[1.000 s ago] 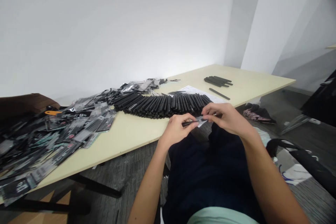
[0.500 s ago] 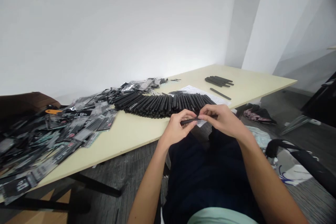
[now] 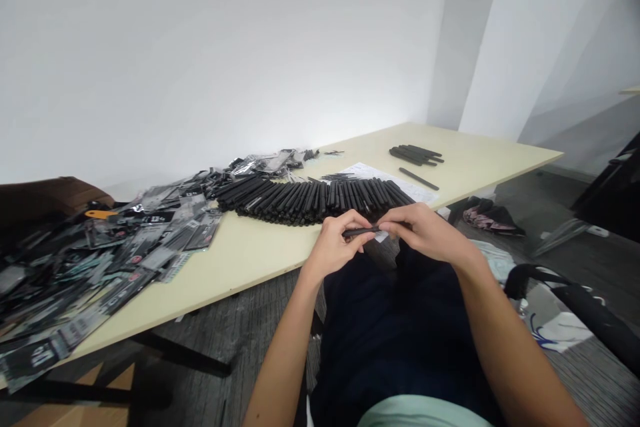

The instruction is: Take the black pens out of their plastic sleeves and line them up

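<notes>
A slim black pen-like stick (image 3: 356, 231) lies level between my two hands, just off the table's front edge and above my lap. My left hand (image 3: 340, 240) is closed round its left part, thumb and fingertips pinching it. The fingertips of my right hand (image 3: 417, 230) pinch its right end, close against the left fingertips; they hide that end. Right behind my hands, a long dense row of similar black sticks (image 3: 310, 200) spreads across the table.
On the left, plastic packets (image 3: 165, 230) are heaped, with an orange tool (image 3: 100, 214) on them. A printed sheet (image 3: 360, 170) lies behind the row. Farther right are a small bundle of black sticks (image 3: 415, 155) and a single one (image 3: 419, 179). A bag (image 3: 555, 320) stands at right.
My right hand has shifted slightly left and down, and the stick's right end no longer shows beyond its fingers. My left hand keeps its grip almost unmoved.
</notes>
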{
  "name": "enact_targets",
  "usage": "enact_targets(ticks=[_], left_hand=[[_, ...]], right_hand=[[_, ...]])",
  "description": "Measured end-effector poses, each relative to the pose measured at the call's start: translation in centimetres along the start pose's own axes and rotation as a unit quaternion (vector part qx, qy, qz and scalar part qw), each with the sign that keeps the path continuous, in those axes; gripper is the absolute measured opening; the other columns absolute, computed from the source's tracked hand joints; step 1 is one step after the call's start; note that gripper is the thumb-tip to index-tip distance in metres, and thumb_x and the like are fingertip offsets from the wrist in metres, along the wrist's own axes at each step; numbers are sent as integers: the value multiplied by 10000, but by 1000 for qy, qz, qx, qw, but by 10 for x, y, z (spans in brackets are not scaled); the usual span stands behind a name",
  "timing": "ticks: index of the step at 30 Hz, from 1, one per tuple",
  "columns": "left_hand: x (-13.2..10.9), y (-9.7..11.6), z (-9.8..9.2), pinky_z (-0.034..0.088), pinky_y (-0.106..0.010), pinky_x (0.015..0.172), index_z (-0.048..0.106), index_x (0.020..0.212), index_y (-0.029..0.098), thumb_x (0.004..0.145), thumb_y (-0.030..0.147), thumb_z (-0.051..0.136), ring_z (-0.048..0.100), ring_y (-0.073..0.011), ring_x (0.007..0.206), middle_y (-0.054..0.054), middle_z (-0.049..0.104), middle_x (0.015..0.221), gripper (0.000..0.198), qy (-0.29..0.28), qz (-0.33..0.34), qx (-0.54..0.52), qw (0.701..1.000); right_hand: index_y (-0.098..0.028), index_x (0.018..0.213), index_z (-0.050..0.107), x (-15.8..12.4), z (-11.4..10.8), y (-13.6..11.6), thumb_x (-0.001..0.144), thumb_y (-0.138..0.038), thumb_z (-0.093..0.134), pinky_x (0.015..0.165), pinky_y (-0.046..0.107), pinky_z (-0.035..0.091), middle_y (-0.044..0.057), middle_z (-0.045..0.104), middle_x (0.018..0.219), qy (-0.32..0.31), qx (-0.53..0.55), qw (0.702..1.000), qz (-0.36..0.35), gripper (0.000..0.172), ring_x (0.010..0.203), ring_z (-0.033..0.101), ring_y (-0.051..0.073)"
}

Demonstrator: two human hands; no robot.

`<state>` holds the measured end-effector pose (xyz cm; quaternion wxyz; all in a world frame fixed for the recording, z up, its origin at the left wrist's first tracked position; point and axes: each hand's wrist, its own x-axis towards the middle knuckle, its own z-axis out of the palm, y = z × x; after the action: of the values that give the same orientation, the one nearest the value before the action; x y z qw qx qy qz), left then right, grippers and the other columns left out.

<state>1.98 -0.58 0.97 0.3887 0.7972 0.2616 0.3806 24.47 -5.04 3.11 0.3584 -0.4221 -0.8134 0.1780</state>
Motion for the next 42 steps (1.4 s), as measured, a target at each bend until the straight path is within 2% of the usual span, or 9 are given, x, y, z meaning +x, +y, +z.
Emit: enact_targets(ticks=[3, 11, 15, 20, 25, 28, 33, 36, 42], left_hand=[[0, 0, 0, 547, -233, 610, 662, 967, 159, 916, 333, 746, 674, -120, 583, -31, 723, 821, 200, -1, 0, -4, 1000], [1, -1, 2, 569, -241, 596, 707, 1065, 153, 945, 363, 702, 677, -126, 587, -72, 774, 899, 243, 24, -7, -22, 999], [3, 0, 2, 574, -243, 587, 686, 1014, 147, 920, 357, 731, 689, -134, 577, -79, 785, 882, 235, 69, -11, -47, 996], [2, -1, 2, 596, -278, 661, 667, 976, 155, 899, 356, 765, 740, -175, 621, -62, 786, 801, 237, 75, -9, -56, 996], [0, 2, 0, 618, -345, 788, 666, 976, 162, 915, 399, 752, 784, -231, 738, -43, 756, 705, 259, 47, 1, -61, 997], [-1, 2, 0, 617, -348, 796, 667, 971, 161, 910, 417, 755, 789, -239, 756, -47, 756, 711, 277, 42, -5, -50, 998], [1, -4, 1, 608, -310, 702, 644, 977, 159, 910, 421, 753, 761, -197, 658, -76, 793, 819, 291, 57, -7, -65, 996], [1, -5, 0, 594, -295, 656, 639, 971, 158, 899, 428, 763, 733, -172, 587, -85, 802, 852, 305, 61, -18, -64, 996], [-1, -1, -1, 578, -289, 638, 646, 967, 156, 892, 428, 773, 724, -171, 565, -80, 794, 828, 309, 50, -26, -65, 996]], right_hand=[[-183, 778, 699, 1, 1, -2, 1053, -332, 497, 638, 286, 412, 10, 640, 647, -10, -2, 1000, 9, 372, 599, 561, 141], [-197, 1152, 716, -5, -3, 6, 976, -478, 631, 633, 290, 486, 78, 744, 959, 76, 57, 993, 69, 342, 805, 660, 204], [-212, 1156, 715, -12, -12, 16, 957, -499, 656, 587, 298, 473, 63, 733, 901, 85, 65, 991, 85, 354, 672, 615, 178], [-191, 967, 727, -16, -19, 18, 965, -537, 639, 539, 277, 429, 26, 671, 715, 83, 94, 988, 88, 357, 569, 558, 146], [-179, 583, 635, -14, -15, 16, 1031, -643, 444, 489, 270, 364, 14, 527, 463, 44, 81, 990, 109, 673, 439, 464, 117], [-179, 516, 612, -14, -14, 17, 1030, -678, 403, 484, 268, 370, 17, 490, 417, 50, 81, 988, 125, 746, 416, 453, 115], [-180, 1029, 732, -16, -16, 19, 977, -607, 592, 483, 250, 405, 28, 671, 699, 68, 122, 985, 99, 453, 514, 523, 124], [-185, 1145, 697, -18, -17, 20, 954, -559, 651, 501, 267, 434, 28, 684, 736, 87, 135, 982, 95, 423, 517, 524, 130], [-185, 695, 582, -18, -17, 19, 1017, -576, 534, 520, 273, 343, -5, 532, 590, 51, 62, 994, 68, 509, 532, 455, 115]])
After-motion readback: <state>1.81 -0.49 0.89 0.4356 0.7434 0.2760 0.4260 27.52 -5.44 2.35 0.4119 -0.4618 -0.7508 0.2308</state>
